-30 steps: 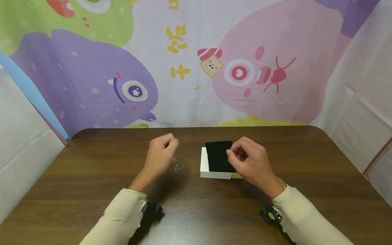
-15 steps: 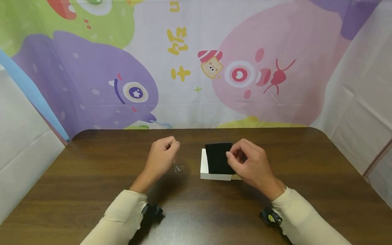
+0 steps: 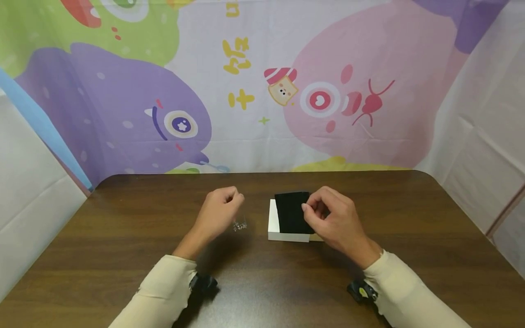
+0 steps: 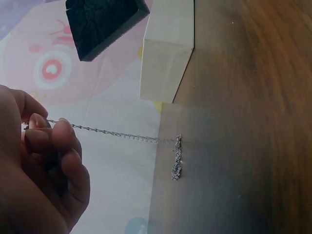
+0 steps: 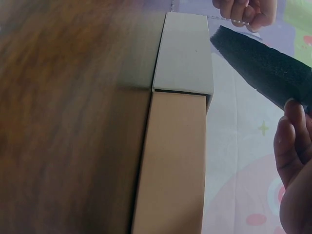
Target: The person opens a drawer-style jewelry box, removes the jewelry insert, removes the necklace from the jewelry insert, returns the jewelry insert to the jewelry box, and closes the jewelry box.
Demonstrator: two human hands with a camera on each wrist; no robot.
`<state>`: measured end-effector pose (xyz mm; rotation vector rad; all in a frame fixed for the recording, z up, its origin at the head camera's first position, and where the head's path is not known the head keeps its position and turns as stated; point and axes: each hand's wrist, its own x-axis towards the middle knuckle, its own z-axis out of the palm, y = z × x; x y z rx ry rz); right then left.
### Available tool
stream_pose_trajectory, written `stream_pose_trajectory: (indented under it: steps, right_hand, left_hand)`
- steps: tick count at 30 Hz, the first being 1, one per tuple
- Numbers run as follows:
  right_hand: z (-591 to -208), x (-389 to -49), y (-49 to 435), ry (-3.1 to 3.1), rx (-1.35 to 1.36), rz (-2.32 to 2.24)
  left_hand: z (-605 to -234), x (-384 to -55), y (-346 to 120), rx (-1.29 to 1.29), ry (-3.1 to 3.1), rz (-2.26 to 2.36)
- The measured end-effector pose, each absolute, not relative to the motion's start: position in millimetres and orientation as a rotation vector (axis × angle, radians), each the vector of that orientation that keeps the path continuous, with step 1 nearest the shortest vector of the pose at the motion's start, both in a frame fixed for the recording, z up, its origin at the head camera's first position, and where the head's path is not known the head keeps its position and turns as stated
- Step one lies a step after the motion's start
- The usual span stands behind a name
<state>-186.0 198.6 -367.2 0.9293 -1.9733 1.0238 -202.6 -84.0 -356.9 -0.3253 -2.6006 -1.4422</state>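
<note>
My left hand pinches a thin silver chain between its fingertips. From there the chain runs down to a small bunched clump at or just over the tabletop; whether it touches cannot be told. In the head view the chain shows just under the left hand. My right hand holds a black foam pad by its right edge, thumb against finger. The pad is tilted and lifted above a box, whose white sleeve is partly pulled off a tan inner tray.
Beneath everything lies a dark brown wooden table. Behind it hangs a cloth with cartoon figures, and pale cloth walls flank both sides. A small black wrist camera sits at each cuff.
My left hand has shifted slightly to the right, and a chain strand below it now shows more clearly. The right hand with the foam pad and the box have barely moved.
</note>
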Motion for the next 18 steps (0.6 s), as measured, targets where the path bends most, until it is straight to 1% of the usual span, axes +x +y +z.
stream_pose_trajectory:
  steps: [18]
  right_hand:
    - [-365.8,-186.3,197.8,-1.969,0.944,1.028]
  left_hand:
    - [-356.0,-201.5,-83.4,-0.328,-2.711,-1.364]
